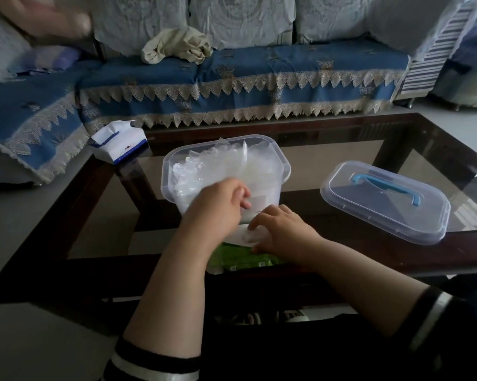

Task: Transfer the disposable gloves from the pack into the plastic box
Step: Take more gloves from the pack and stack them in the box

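Gloves (220, 166) mostly sit in the plastic box (282, 163) already. Your left hand (218, 206) curls around a clear bunch at its near wall, right hand (282, 229) pinches the green pack (242, 261) on the bench (397, 138). Pin that pack, pull slowly.

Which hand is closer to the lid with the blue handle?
Right. The right hand rests on the green glove pack, just left of the lid. The left hand is farther left, at the plastic box.
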`<state>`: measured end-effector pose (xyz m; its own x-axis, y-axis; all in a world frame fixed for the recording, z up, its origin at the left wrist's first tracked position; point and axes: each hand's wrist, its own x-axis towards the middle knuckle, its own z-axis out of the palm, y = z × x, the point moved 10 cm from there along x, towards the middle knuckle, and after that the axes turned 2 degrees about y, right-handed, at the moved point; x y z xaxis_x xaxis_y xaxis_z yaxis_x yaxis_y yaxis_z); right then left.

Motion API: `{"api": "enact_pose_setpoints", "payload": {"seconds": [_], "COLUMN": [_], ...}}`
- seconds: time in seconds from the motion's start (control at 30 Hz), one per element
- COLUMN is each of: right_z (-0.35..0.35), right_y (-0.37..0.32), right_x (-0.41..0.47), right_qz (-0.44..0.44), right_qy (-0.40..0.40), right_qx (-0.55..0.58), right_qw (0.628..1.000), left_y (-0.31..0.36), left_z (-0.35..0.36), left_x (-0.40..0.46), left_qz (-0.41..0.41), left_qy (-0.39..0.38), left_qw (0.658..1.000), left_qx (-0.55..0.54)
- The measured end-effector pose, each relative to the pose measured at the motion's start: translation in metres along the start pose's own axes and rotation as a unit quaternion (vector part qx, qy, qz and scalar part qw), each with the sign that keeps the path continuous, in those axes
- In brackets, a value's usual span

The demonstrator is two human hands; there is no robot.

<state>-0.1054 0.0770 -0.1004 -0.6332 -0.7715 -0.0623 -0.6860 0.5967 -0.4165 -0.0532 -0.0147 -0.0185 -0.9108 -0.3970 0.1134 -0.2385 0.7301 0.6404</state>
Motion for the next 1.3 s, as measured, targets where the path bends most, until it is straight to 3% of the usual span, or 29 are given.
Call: {"api": "enact_pose_setpoints", "payload": {"seconds": [0.07,0.17,0.43,0.67,0.83,0.93,1.07,1.17,1.23,1.3], "right_z": [-0.001,-0.005,-0.007,-0.026,-0.053,-0.08,-0.119,-0.127,-0.128,-0.13], "right_y": [0.002,0.008,0.038,0.026,0.017,0.011,0.016,0.023,0.029,0.03], "right_x": [0.002,0.002,0.004,0.002,-0.006,-0.016,-0.04,-0.044,-0.043,-0.044], "right_qz": [0.01,0.037,0.131,0.08,0.031,0.003,-0.04,-0.045,-0.031,-0.021], "right_qy": [0.036,0.052,0.052,0.09,0.169,0.246,0.35,0.355,0.346,0.338], "right_qx": [-0.012,0.002,0.123,0.185,0.209,0.305,0.474,0.563,0.586,0.574], "right_qw": [0.999,0.998,0.982,0.975,0.963,0.92,0.807,0.745,0.733,0.746], "left_y": [-0.005,-0.017,-0.035,-0.043,-0.043,-0.042,-0.045,-0.039,-0.029,-0.019], "left_z": [0.027,0.05,0.083,0.088,0.094,0.097,0.097,0.084,0.062,0.038], "left_x": [-0.007,-0.012,-0.006,0.001,0.008,0.01,0.006,0.001,0.003,0.002], "left_qz": [-0.015,-0.03,-0.011,-0.017,-0.012,-0.01,-0.019,-0.026,-0.035,-0.044], "left_qy": [-0.087,-0.148,-0.16,-0.14,-0.148,-0.162,-0.181,-0.193,-0.142,-0.081], "left_qw": [0.996,0.988,0.979,0.981,0.974,0.971,0.971,0.973,0.989,0.988], "left_qx": [-0.01,0.02,0.125,0.135,0.174,0.174,0.156,0.122,0.025,-0.125]}}
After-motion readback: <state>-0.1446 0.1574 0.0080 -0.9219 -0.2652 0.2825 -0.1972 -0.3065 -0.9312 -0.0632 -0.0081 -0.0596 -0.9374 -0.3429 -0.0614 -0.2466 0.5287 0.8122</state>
